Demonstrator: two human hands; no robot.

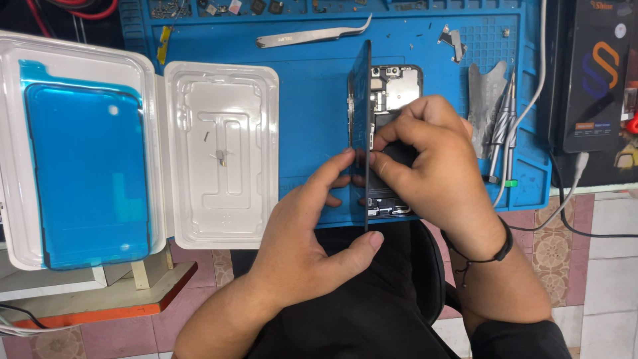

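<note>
An opened smartphone body (397, 90) lies on a blue work mat (312, 86), its inner parts showing. Its dark screen panel (363, 106) stands on edge along the phone's left side. My left hand (306, 233) steadies that panel, with fingertips on its face and the thumb at its lower corner. My right hand (432, 159) rests over the phone's middle, fingers pinched against the panel's inner side. What lies under the right hand's fingers is hidden.
An open white plastic tray (219, 153) lies left of the mat, and its other half holds a blue film sheet (86, 173). Metal tweezers (312, 34), a metal pry tool (484, 100), screwdrivers (505, 123) and white cables (531, 100) lie on the mat. A dark box (595, 73) stands at right.
</note>
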